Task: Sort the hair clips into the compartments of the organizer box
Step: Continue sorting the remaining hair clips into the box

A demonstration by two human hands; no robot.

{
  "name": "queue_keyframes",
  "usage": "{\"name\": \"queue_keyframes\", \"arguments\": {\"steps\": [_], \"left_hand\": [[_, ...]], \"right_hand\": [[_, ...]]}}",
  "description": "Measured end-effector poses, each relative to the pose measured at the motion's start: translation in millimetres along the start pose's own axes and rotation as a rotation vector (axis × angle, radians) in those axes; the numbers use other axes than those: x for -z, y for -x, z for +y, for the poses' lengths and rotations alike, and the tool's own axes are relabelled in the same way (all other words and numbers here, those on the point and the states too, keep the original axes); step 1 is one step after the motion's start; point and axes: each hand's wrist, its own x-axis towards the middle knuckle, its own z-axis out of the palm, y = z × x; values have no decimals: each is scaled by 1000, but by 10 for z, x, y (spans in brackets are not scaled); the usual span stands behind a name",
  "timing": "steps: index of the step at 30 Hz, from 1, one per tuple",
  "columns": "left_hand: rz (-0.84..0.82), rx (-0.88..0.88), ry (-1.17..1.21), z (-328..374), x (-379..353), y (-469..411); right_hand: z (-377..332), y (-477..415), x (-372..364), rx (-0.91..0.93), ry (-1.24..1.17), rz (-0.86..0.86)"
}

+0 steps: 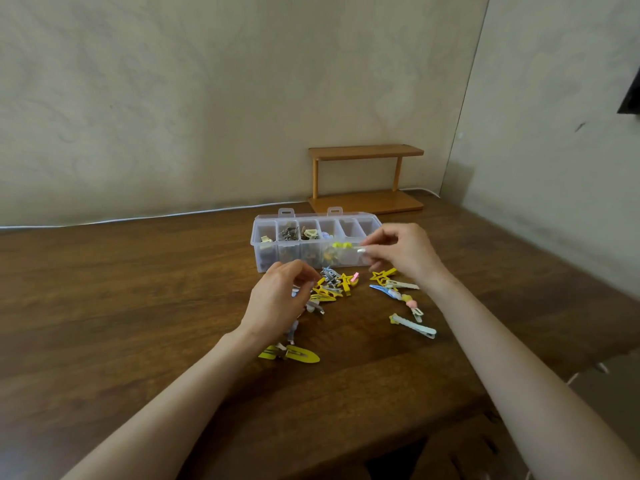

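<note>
A clear plastic organizer box (266, 251) with several compartments stands on the wooden table; its left compartments hold clips, the two right ones look empty. My right hand (405, 252) pinches a slim clip with a yellow decoration (343, 245) in front of the box, over its right half. My left hand (280, 296) hovers with curled fingers over a pile of yellow and grey clips (332, 285), fingertips at the pile's left edge; whether it holds one is hidden. More clips lie to the right (412, 323) and near my left wrist (298, 355).
A small two-tier wooden shelf (365, 178) stands against the wall behind the box. A white cable (138, 218) runs along the table's back edge. The table's right edge (554, 265) falls off beside my right arm.
</note>
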Motion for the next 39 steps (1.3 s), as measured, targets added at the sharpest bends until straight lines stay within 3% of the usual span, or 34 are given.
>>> {"name": "queue_keyframes", "arguments": {"steps": [3,9,18,21,27,31,34,39], "left_hand": [[2,-1,2,-8,2,4],[12,-5,-3,-4,15,-7],[34,-38,-12,25,19,-15],[28,-41,-12,25,20,-14],[18,-37,-12,20,24,-15],[1,-18,-47,-9,54,-29],[-1,1,-37,-21,73,-36],[2,19,-30,-56,77,-39]], "right_hand": [[-22,-174,-72,-16,-15,168],[-61,-481,-319,-2,131,247],[-28,-686,-612,98,711,297],[-6,-676,-607,78,758,227],[-111,-385,-237,92,593,131],[-200,-25,94,-36,538,-215],[-178,204,223,-129,627,-423],[-24,366,222,-162,682,-499]]}}
